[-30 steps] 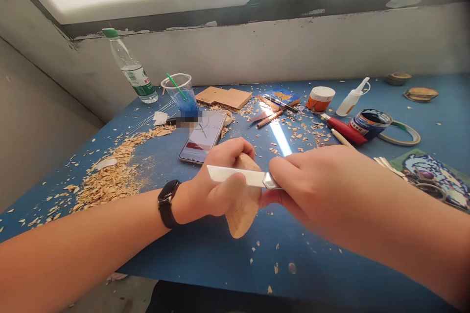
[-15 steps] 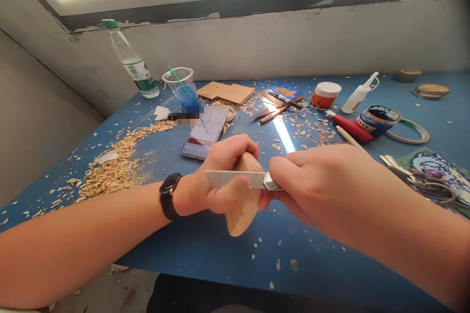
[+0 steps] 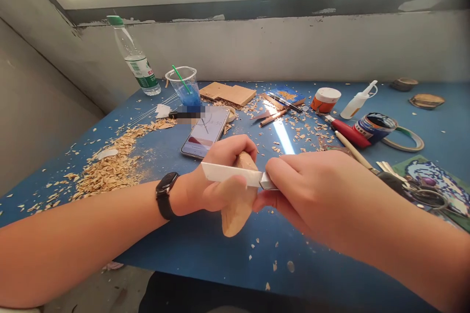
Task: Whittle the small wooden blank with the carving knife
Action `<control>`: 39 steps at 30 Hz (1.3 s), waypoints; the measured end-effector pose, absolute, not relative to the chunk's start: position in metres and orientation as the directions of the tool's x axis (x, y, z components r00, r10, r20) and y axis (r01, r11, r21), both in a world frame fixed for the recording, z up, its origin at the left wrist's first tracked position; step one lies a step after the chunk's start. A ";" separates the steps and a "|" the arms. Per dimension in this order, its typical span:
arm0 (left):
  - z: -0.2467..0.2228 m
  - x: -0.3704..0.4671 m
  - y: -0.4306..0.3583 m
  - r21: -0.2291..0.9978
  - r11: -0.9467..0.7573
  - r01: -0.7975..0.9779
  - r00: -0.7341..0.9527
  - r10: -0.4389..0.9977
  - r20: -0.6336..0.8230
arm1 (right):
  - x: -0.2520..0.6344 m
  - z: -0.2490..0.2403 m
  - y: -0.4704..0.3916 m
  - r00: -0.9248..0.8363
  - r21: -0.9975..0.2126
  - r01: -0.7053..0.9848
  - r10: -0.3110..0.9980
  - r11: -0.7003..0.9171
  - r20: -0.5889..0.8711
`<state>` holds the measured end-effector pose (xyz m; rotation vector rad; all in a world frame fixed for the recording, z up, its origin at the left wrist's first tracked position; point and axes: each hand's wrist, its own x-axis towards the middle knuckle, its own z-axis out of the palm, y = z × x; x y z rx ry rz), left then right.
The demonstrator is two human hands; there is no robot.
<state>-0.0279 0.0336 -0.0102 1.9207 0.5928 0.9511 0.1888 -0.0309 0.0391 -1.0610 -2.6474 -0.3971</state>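
My left hand point(image 3: 223, 171) is closed around a pale piece of carved wood point(image 3: 238, 212), whose wider rounded end points down toward me. In my right hand point(image 3: 304, 181) is a knife point(image 3: 233, 174), gripped by its handle, which the fingers mostly hide. Its broad blade lies across the wood and reaches left over my left hand. My left thumb presses against the blade's lower side. The right fingertips come close to the wood's right side; whether they touch it I cannot tell.
A phone point(image 3: 205, 132) lies just beyond my hands. Wood shavings point(image 3: 110, 171) are heaped at the left. Behind stand a water bottle point(image 3: 137, 61) and a plastic cup point(image 3: 187, 90). At the right are a paint jar point(image 3: 376, 124), a tape roll point(image 3: 406, 139) and scissors point(image 3: 426, 195).
The blade has tilted, its tip now higher and its face catching more light. The wood's lower end has shifted slightly left. Both hands keep their grip.
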 end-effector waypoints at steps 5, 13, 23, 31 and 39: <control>-0.005 -0.032 0.027 0.924 -0.380 0.041 0.614 0.740 0.277 | 0.181 0.039 -0.038 -0.692 0.079 0.688 0.619 0.722 0.371; 0.005 -0.025 0.015 0.922 -0.384 -0.054 0.679 0.663 0.316 | 0.176 0.032 -0.046 -0.658 -0.047 0.691 0.655 0.721 0.370; 0.015 -0.047 0.015 0.885 -0.438 0.155 0.764 0.622 0.174 | 0.177 0.023 -0.040 -0.528 -0.154 0.777 0.766 0.610 0.368; -0.001 -0.044 0.013 0.983 -0.173 -0.055 0.799 0.583 0.147 | 0.172 0.023 -0.038 -0.538 -0.116 0.760 0.719 0.640 0.441; 0.000 -0.030 0.009 0.987 -0.103 -0.126 0.719 0.676 0.163 | 0.175 0.026 -0.035 -0.624 0.071 0.734 0.630 0.675 0.462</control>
